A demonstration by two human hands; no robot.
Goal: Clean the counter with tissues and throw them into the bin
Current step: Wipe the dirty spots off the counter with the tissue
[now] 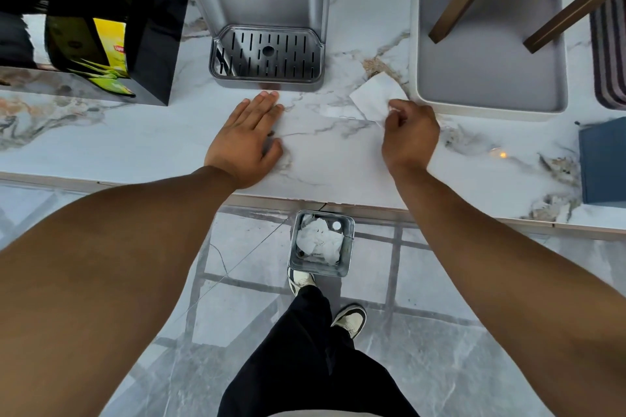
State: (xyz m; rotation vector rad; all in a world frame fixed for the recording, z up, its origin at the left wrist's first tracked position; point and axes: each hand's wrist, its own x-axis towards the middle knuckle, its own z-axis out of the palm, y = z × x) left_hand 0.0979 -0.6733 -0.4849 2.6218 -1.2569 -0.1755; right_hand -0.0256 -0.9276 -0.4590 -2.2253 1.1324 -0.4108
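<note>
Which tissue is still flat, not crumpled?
The tissue on the counter, pinched by the right hand. The tissues in the bin on the floor are crumpled.

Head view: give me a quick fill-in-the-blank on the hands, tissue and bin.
1. The right hand pinches a white ____ on the counter.
2. The left hand lies ____ on the counter, holding nothing.
3. The bin stands on the ____, below the counter edge.
4. Inside the bin lie crumpled ____.

Missing words: tissue; flat; floor; tissues
</note>
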